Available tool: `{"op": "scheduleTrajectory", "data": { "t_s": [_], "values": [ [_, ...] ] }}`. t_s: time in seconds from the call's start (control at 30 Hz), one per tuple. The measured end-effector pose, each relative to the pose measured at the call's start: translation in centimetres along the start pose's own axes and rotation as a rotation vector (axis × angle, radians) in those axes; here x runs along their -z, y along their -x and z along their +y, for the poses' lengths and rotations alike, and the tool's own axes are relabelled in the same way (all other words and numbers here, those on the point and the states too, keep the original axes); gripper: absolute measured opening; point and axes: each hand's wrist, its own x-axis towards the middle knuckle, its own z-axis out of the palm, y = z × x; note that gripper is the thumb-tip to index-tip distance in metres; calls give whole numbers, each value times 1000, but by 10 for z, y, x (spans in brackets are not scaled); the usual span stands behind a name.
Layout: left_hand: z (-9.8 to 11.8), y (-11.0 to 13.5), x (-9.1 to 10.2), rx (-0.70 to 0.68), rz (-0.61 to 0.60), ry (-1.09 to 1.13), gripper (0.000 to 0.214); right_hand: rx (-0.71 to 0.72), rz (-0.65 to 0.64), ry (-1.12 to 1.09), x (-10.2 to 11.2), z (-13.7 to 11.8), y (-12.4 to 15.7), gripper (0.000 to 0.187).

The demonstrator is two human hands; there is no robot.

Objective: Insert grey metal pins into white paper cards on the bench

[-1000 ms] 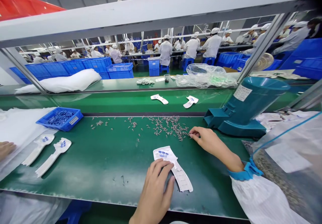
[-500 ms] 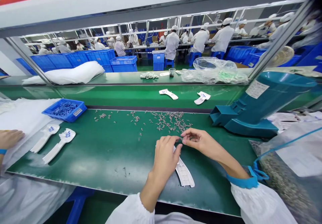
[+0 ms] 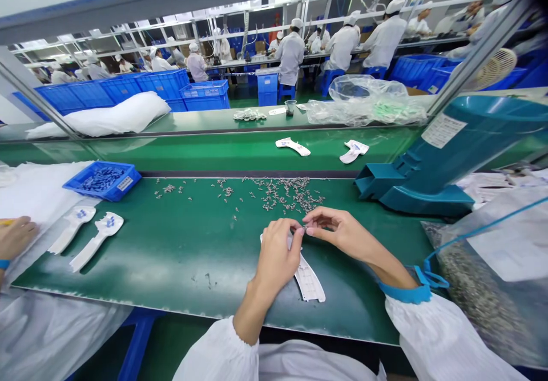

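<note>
My left hand (image 3: 276, 252) and my right hand (image 3: 336, 232) meet fingertip to fingertip over a white plastic piece (image 3: 309, 278) lying flat on the green table (image 3: 180, 255). Both hands are closed in a pinch on a tiny metal part (image 3: 304, 228) between them. My left hand covers the top of the white piece. Just beyond my fingers lies a scatter of several small metal parts (image 3: 286, 193).
A teal hopper machine (image 3: 432, 164) stands at the right, beside a clear bag (image 3: 492, 267). A blue tray (image 3: 101, 179) and two white pieces (image 3: 81, 235) lie at the left, near another person's hand (image 3: 15, 237). Two more white pieces (image 3: 293, 146) ride the conveyor behind. Workers stand far back.
My right hand left the metal scatter and came to my left hand, which lifted off the white piece's lower part; both now pinch together. The view tilted downward.
</note>
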Motion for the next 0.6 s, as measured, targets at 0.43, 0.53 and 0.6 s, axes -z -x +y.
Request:
{"op": "scheduleTrajectory", "data": {
  "t_s": [0.43,0.53,0.6],
  "values": [
    [-1,1,0,44,45,170,12,-63,-32,-102,-9,1,0,34],
    [0,1,0,64,34,160,16,-19,8,-72,-10,1,-1,31],
    [1,1,0,67,28,137,19,16,36,-26,-10,1,-1,27]
  ]
}}
